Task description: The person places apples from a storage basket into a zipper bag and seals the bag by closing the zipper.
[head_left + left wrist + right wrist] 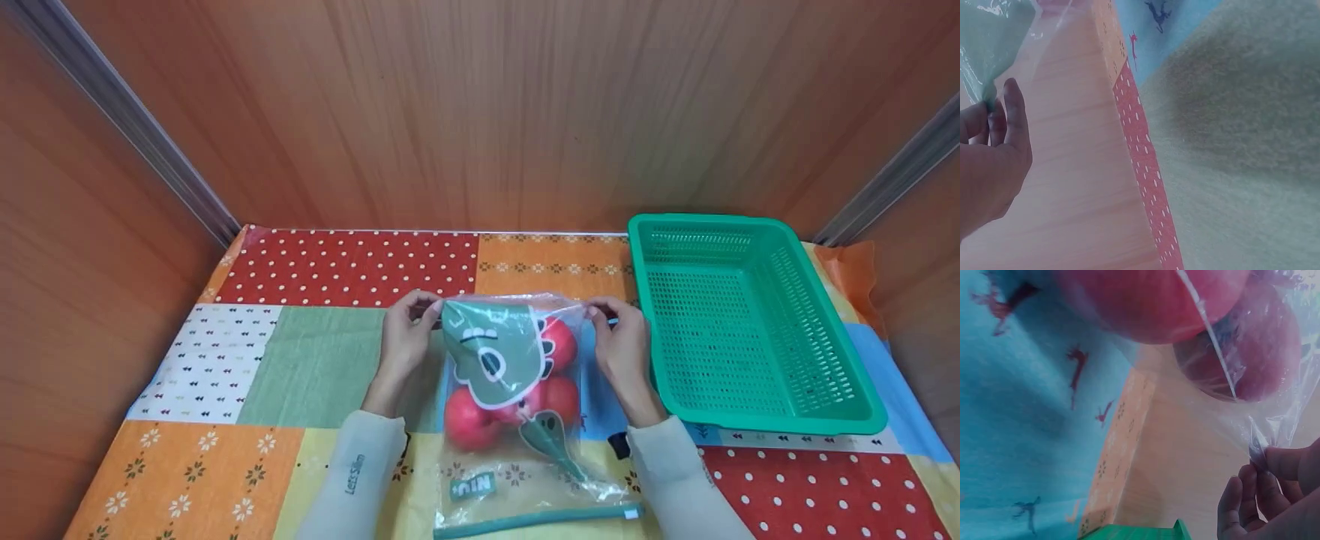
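Observation:
A clear zip bag (517, 480) with a green cartoon print spans the space between both hands, its green slider strip (536, 521) toward the person. Several round red fruits (471, 420) show through the plastic. My left hand (409, 334) pinches the bag's far left corner between thumb and fingers; the left wrist view shows the bunched green corner (988, 93) in its fingertips. At the far right corner, my right hand (621, 345) pinches the clear plastic. In the right wrist view, two red fruits (1247, 349) hang inside the plastic close above the fingertips.
A green perforated plastic basket (750, 330) stands right of the right hand. Patchwork cloth (322, 360) covers the table. Wood-grain panels (450, 112) rise at the back and both sides. An orange flap (855, 277) sticks out behind the basket's right side.

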Available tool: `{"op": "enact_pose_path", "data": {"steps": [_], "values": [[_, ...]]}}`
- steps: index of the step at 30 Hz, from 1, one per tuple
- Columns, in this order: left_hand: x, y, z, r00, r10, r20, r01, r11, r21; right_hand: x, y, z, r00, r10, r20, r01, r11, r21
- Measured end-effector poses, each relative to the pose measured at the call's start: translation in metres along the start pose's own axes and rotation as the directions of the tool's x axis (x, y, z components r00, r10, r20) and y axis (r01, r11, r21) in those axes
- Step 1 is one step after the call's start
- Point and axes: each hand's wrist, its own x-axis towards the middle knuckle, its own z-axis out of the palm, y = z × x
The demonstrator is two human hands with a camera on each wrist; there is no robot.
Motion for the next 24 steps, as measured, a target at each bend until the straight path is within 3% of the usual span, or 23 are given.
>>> {"op": "enact_pose_path", "data": {"steps": [4, 11, 15, 19, 24], "values": [[0.011, 0.001, 0.007, 1.000, 0.024, -0.005, -0.024, 1.000, -0.003, 0.012, -0.002, 0.003, 0.999, 0.043, -0.015, -0.043, 0.999, -0.015], [0.026, -0.008, 0.018, 1.000, 0.008, -0.021, -0.007, 0.999, 0.046, 0.024, 0.001, 0.014, 0.986, 0.168, 0.012, -0.166, 0.981, -0.099], [0.028, -0.012, 0.021, 1.000, -0.012, -0.001, 0.012, 0.997, 0.073, 0.024, 0.003, 0.016, 0.970, 0.215, 0.113, -0.199, 0.970, -0.138], [0.026, -0.014, 0.021, 0.998, -0.059, 0.034, 0.056, 0.994, 0.097, 0.022, 0.000, 0.014, 0.947, 0.211, 0.243, -0.185, 0.975, -0.124], [0.018, -0.021, 0.019, 0.990, -0.112, 0.082, 0.104, 0.990, 0.091, 0.017, -0.004, 0.011, 0.928, 0.213, 0.306, -0.176, 0.974, -0.145]]}}
